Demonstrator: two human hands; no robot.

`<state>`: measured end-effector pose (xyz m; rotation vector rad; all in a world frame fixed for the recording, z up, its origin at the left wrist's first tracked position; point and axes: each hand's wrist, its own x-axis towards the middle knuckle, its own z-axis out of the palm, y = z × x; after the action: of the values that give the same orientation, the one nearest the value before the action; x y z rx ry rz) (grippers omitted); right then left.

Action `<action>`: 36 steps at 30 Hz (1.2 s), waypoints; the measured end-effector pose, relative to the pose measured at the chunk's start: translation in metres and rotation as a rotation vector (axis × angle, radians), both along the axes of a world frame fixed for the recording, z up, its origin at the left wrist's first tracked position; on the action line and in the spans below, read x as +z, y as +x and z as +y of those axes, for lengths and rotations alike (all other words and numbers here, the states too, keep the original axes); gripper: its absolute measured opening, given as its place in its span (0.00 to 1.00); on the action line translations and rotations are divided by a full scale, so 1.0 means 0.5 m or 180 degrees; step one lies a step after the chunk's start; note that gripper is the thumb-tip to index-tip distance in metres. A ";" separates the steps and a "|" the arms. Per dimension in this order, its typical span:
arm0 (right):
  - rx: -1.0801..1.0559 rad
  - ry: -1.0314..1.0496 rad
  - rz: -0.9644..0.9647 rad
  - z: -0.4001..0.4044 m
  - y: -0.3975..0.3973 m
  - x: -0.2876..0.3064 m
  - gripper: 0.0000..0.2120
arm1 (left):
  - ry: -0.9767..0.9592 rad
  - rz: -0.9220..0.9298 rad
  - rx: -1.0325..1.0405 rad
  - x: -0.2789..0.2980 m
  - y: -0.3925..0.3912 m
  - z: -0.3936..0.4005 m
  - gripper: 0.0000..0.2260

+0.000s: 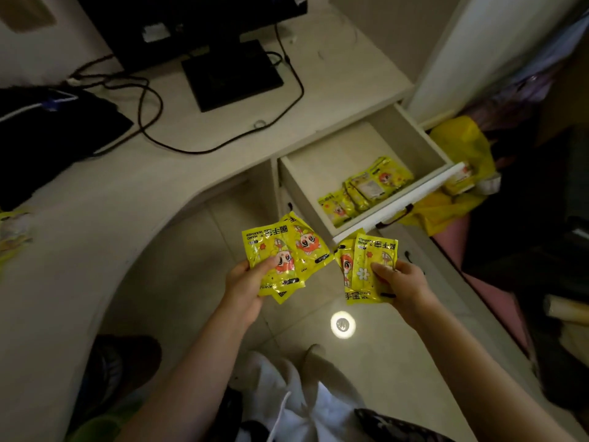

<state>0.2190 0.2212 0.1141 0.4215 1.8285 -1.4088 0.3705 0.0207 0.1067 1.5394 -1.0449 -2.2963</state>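
Observation:
My left hand (247, 287) grips a fanned bunch of yellow hand-warmer packets (287, 253), thumb on top. My right hand (403, 282) pinches another small bunch of the same yellow packets (366, 266). Both bunches hang over the tiled floor, just in front of an open white drawer (366, 148). Inside the drawer, along its front wall, lies a row of several more yellow packets (366, 189).
A curved white desk (159, 173) carries a black monitor stand (232, 74), cables (153, 100) and a dark bag (47, 132). A yellow plastic bag (462, 145) sits right of the drawer. A lamp's reflection (342, 324) shines on the floor tiles.

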 end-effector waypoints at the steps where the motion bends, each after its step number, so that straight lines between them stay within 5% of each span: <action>1: -0.0020 -0.0002 -0.0003 0.011 -0.015 0.000 0.11 | -0.0002 -0.0008 -0.0037 0.000 -0.019 0.011 0.06; 9: -0.0154 0.0002 -0.0001 0.034 -0.140 -0.004 0.02 | -0.0002 -0.0055 -0.0222 -0.007 -0.158 0.024 0.06; 24: -0.0048 0.0144 -0.0006 -0.104 -0.442 -0.036 0.08 | -0.0017 -0.0401 -0.0522 -0.086 -0.434 -0.080 0.06; 27: 0.0058 0.0238 -0.0010 -0.123 -0.495 -0.050 0.04 | 0.0058 -0.0483 -0.0390 -0.104 -0.473 -0.077 0.07; 36: 0.0851 0.0391 -0.0148 -0.163 -0.646 -0.086 0.10 | 0.0078 -0.0784 0.0030 -0.131 -0.553 -0.043 0.09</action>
<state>-0.1038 0.1395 0.0712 0.2571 1.8619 -1.1013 0.0939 -0.0010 0.0413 1.8693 -1.0649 -2.1605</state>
